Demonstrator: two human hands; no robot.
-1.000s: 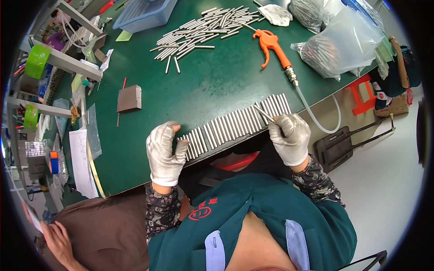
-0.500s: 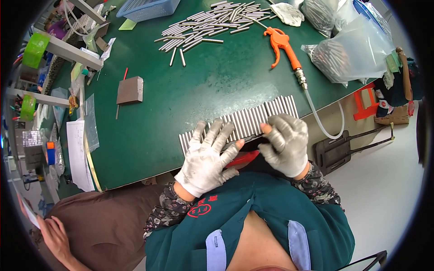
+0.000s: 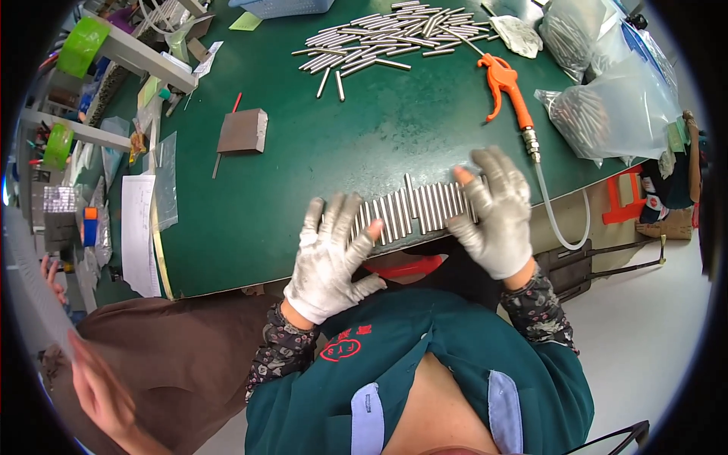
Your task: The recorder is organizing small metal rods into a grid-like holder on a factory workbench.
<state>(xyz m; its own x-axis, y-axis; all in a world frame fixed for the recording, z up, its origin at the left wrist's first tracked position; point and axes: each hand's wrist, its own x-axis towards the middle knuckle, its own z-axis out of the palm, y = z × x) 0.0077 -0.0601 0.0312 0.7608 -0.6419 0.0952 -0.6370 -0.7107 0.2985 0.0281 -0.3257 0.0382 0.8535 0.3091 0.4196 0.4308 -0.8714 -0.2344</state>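
**Both hands flat on the row of rods**

Your left hand (image 3: 331, 258) lies on the left end of the row of metal rods (image 3: 413, 208), fingers spread wide. Your right hand (image 3: 497, 212) covers the right end, fingers open too. The row sits at the near edge of the green table (image 3: 318, 144). Beyond the row lies a loose pile of rods (image 3: 383, 38). An orange air gun (image 3: 504, 87) lies beyond the right end of the row.

I wear grubby white gloves on my left hand (image 3: 331, 258) and right hand (image 3: 494, 212), floral sleeves, teal jacket.
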